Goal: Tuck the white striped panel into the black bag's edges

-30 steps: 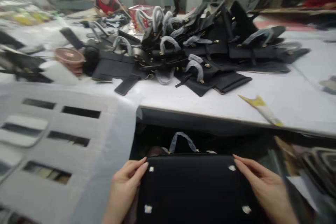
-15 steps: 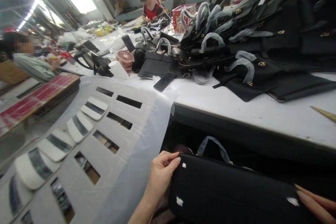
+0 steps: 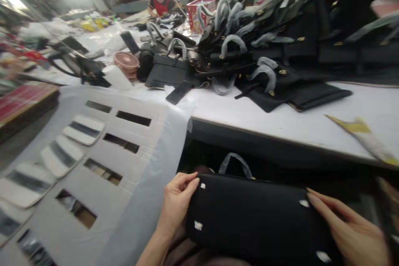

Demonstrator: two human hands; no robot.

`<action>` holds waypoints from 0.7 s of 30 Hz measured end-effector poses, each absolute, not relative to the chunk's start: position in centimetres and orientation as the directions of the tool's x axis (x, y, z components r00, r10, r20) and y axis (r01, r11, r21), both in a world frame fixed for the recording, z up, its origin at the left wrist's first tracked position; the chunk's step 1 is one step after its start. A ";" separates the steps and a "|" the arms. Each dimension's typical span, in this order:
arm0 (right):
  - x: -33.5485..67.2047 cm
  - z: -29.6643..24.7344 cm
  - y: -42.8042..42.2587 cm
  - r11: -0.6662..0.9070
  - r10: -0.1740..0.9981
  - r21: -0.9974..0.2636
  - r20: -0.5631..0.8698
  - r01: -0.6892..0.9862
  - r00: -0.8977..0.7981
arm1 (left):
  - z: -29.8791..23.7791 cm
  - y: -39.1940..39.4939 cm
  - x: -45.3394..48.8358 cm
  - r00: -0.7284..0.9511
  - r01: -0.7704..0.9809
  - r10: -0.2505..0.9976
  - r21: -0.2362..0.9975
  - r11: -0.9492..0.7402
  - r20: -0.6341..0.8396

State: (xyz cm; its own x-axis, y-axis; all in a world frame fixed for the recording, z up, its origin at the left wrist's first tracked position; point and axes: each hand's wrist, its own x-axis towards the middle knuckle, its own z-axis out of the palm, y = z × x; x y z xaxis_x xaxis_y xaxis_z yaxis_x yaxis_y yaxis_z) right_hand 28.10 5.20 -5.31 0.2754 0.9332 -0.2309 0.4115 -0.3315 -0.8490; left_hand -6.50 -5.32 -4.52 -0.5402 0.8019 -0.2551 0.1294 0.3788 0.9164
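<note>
A black handbag [image 3: 255, 220] lies bottom-up on my lap below the table edge, small white pads on its base corners and a wrapped handle [image 3: 235, 163] poking out behind it. My left hand [image 3: 176, 201] grips its left end, fingers curled over the edge. My right hand [image 3: 349, 228] rests on its right end with fingers stretched along the side, holding it.
A white worktable [image 3: 280, 120] carries a big pile of black handbags [image 3: 268, 50] with wrapped handles, a phone [image 3: 179, 92], a pink fan [image 3: 126, 62] and a yellow paper strip [image 3: 361, 133]. A white cut-out sheet [image 3: 102, 141] hangs at left. Other people work at the far end.
The view swung left and then partly back to the right. Both hands stay on the ends of the bag; my right hand is back in fuller view.
</note>
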 end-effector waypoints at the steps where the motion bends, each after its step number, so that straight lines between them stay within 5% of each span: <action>1: 27.8 -4.9 5.2 -0.366 0.916 -0.839 -0.248 0.402 0.317 | -4.5 -5.4 -6.5 -0.544 0.129 0.798 0.914 0.385 -0.260; 7: 27.7 -4.4 5.3 -0.261 0.954 -0.920 -0.201 0.291 0.221 | -4.5 -5.4 -6.4 -0.534 0.111 0.776 0.883 0.457 -0.335; 14: 29.2 -5.5 4.2 -0.160 0.978 -0.934 -0.107 0.320 0.179 | -4.2 -5.6 -6.4 -0.563 0.449 0.819 0.792 0.414 -0.109; 21: 30.6 -5.8 1.2 -0.041 0.983 -0.896 0.043 0.442 0.179 | -3.5 -6.1 -6.2 -0.545 0.555 0.836 0.720 0.417 -0.064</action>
State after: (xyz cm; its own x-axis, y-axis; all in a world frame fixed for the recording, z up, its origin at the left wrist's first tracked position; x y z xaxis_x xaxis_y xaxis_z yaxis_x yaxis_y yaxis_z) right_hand 30.60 1.16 -5.81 0.1787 0.9830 0.0432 0.4417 -0.0409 -0.8962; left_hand -6.22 -6.10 -3.54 -0.5454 0.8357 -0.0644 0.5546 0.4175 0.7198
